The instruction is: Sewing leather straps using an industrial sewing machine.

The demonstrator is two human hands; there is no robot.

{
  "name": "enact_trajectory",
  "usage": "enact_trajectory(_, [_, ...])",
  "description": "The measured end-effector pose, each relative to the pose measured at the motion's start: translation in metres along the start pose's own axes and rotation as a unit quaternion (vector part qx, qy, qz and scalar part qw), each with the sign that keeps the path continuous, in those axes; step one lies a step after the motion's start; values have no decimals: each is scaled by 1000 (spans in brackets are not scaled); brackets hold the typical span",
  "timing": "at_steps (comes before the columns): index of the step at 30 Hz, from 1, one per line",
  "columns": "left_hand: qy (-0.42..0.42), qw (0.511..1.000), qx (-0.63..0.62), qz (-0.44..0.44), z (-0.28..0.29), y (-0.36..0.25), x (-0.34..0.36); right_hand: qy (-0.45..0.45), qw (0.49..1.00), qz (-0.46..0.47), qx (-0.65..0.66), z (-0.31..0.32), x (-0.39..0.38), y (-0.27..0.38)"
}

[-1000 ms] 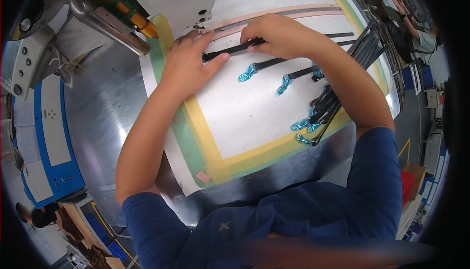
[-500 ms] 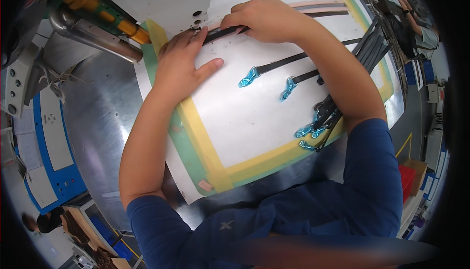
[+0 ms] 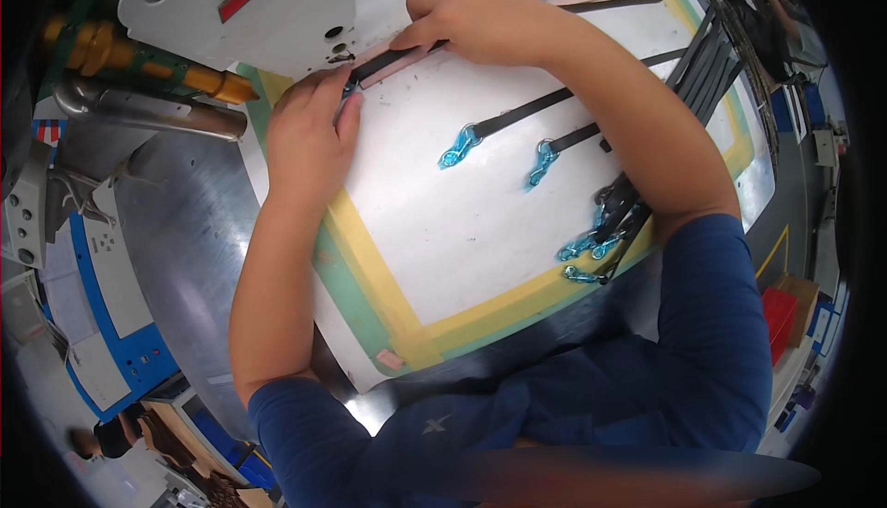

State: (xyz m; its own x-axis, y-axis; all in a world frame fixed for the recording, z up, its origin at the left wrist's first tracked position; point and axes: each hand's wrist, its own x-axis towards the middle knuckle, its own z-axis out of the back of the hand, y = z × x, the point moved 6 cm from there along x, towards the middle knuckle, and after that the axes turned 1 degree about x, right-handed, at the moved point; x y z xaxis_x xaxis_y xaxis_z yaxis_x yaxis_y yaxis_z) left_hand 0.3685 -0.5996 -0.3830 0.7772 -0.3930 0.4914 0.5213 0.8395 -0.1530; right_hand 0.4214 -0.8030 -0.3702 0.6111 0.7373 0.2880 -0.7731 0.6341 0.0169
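Observation:
A black strap [image 3: 393,60] lies along a pinkish strip fixed to the white work board [image 3: 416,231]. My left hand [image 3: 309,138] is closed around its left end, where a bit of metal shows between thumb and fingers. Farther along, my right hand [image 3: 480,23] pinches the same strap, fingers bent and knuckles up. Nearer me, two more black straps end in snap hooks wrapped in blue film, a left hook [image 3: 459,146] and a right hook [image 3: 541,164]. Both extend beneath my right forearm. Beside that forearm lies a bundle of similar straps [image 3: 707,78], several blue-wrapped hooks [image 3: 580,247] at its near end.
A white machine plate [image 3: 240,13] with a red emblem stands close beyond my left hand. Next to it are a brass-coloured cylinder [image 3: 176,73] and a thick metal tube [image 3: 152,110]. Yellow tape [image 3: 370,249] borders the board. Another person [image 3: 111,434] is far off at lower left.
My left hand has drawn in its spread thumb and closed on the strap's end. The right hand shifted slightly left and away along the strap. The whole view has tilted a little.

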Motion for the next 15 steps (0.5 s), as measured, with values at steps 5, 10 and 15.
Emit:
enact_trajectory(5, [1,998,-61,-2,-6,3,4,1,1000,-10,7,-4,3,1])
enact_trajectory(10, [10,998,-67,5,-10,3,7,-29,1000,-9,0,-7,5,0])
enact_trajectory(15, [25,998,-59,27,-12,4,8,-10,1000,-19,13,0,3,6])
